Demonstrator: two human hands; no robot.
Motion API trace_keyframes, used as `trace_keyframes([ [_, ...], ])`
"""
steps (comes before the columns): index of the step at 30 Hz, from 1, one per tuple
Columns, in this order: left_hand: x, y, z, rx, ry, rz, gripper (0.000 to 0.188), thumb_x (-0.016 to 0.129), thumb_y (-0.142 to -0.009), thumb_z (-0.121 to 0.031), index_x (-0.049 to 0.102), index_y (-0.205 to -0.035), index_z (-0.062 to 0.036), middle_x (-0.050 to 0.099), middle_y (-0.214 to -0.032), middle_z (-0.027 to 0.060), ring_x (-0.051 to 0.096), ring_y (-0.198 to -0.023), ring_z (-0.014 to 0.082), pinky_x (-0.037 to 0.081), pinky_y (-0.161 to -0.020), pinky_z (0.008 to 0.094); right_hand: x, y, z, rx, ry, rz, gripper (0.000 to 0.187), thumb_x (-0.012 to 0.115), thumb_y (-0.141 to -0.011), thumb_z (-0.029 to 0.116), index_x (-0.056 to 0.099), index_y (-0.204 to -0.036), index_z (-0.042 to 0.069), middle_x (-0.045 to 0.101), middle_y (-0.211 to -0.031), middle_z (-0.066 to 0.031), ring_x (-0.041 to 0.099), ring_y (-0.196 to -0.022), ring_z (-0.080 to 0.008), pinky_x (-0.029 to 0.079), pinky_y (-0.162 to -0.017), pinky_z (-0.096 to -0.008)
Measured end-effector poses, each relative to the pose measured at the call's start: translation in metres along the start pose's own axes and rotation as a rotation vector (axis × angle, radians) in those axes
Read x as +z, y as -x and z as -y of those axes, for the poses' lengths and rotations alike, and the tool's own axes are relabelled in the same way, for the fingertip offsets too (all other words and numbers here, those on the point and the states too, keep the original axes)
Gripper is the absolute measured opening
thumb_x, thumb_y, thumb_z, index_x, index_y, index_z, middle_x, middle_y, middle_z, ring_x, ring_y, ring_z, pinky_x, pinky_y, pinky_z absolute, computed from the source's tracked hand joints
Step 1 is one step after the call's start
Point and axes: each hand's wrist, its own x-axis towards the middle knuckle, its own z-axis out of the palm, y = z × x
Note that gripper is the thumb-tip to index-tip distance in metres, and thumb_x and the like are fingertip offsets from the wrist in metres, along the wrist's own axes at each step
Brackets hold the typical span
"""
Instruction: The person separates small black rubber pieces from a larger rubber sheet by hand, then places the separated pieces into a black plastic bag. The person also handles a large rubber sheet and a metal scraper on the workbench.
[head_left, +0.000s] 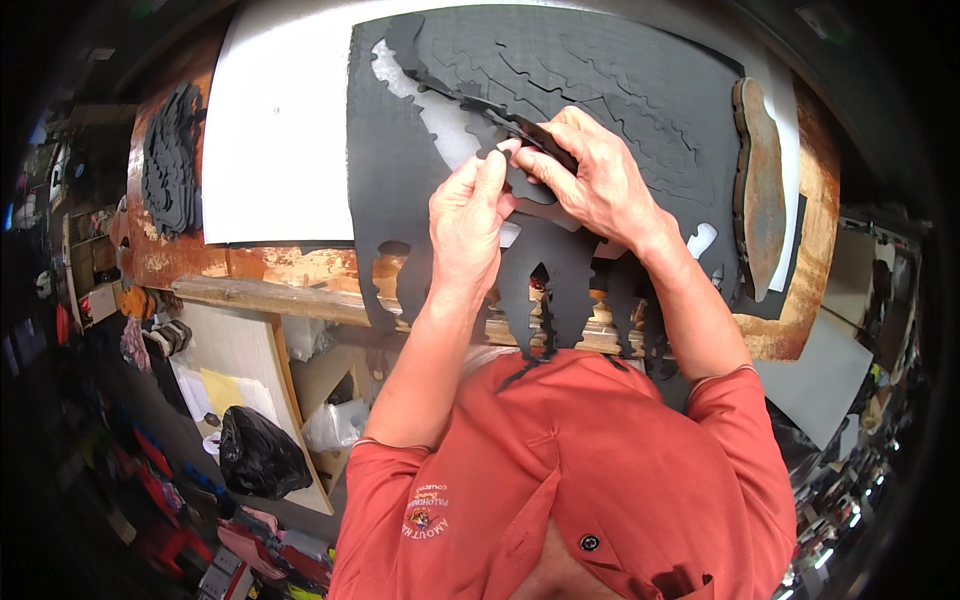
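A large black sheet (pixel 440 130), thin and flexible like foam or rubber, covers the middle of the table, with notched outlines cut into it. My right hand (pixel 605 180) is closed round a dark cut piece (pixel 530 185) lifted at the sheet's near part. Beside it, my left hand (pixel 468 220) pinches the edge of this piece between thumb and fingers. The fingertips of both hands nearly meet, and they hide part of the piece. Strips with notched edges (pixel 545 285) hang over the table's front edge below my hands.
On the right of the table lies a long metal cutting die (pixel 762 190) with a notched edge. Black cut pieces (pixel 172 160) are stacked at the far left, beside a white board (pixel 280 130). A black plastic bag (pixel 262 452) rests on a lower shelf at left.
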Motion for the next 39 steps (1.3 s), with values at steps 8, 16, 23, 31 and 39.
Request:
trace_keyframes([
  [8,-0.011,0.002,-0.007,0.129,-0.153,-0.092,0.033,0.051,-0.115,-0.024,0.062,-0.122,0.0056,0.071,-0.114,0.0153,0.071,-0.105,0.0256,0.059,-0.098,0.0398,-0.052,0.002,-0.027,0.336,-0.297,-0.317,0.023,0.071,-0.104,0.026,0.075,-0.097,0.004,0.064,-0.076,0.0039,0.061,-0.073,-0.0063,0.047,-0.066,-0.0255],
  [16,-0.016,0.005,-0.007,0.159,0.014,-0.15,0.034,0.051,-0.115,-0.026,0.062,-0.125,0.0052,0.071,-0.114,0.0155,0.07,-0.11,0.0284,0.059,-0.101,0.0425,-0.18,0.014,-0.05,0.15,-0.151,-0.937,0.027,0.074,-0.104,0.032,0.078,-0.092,0.008,0.072,-0.077,0.001,0.053,-0.066,-0.003,0.042,-0.07,-0.0207],
  [23,-0.015,0.006,-0.013,0.135,0.001,-0.149,0.036,0.051,-0.115,-0.026,0.061,-0.129,0.0053,0.068,-0.12,0.0161,0.068,-0.114,0.0281,0.056,-0.102,0.0414,-0.226,0.048,-0.058,0.139,-0.031,-1.184,0.027,0.073,-0.105,0.026,0.073,-0.089,0.004,0.078,-0.082,-0.0066,0.065,-0.072,-0.0086,0.051,-0.069,-0.0246],
  [31,0.016,0.052,-0.014,-0.268,0.043,0.021,0.025,0.06,-0.108,-0.01,0.061,-0.127,0.0075,0.06,-0.147,0.024,0.062,-0.135,0.0325,0.05,-0.117,0.044,-0.111,0.077,-0.071,-0.081,0.515,-0.379,0.023,0.074,-0.088,-0.001,0.072,-0.111,0.001,0.068,-0.093,-0.0113,0.07,-0.085,-0.0292,0.056,-0.076,-0.0365],
  [39,0.038,0.026,-0.023,-0.388,-0.196,0.2,0.035,0.071,-0.104,-0.015,0.064,-0.128,0.0094,0.07,-0.133,0.0206,0.069,-0.119,0.0238,0.053,-0.105,0.0353,-0.077,0.081,-0.076,-0.247,0.591,-0.301,0.042,0.079,-0.07,-0.006,0.074,-0.111,0.004,0.067,-0.091,-0.0057,0.061,-0.083,-0.0264,0.049,-0.075,-0.0375],
])
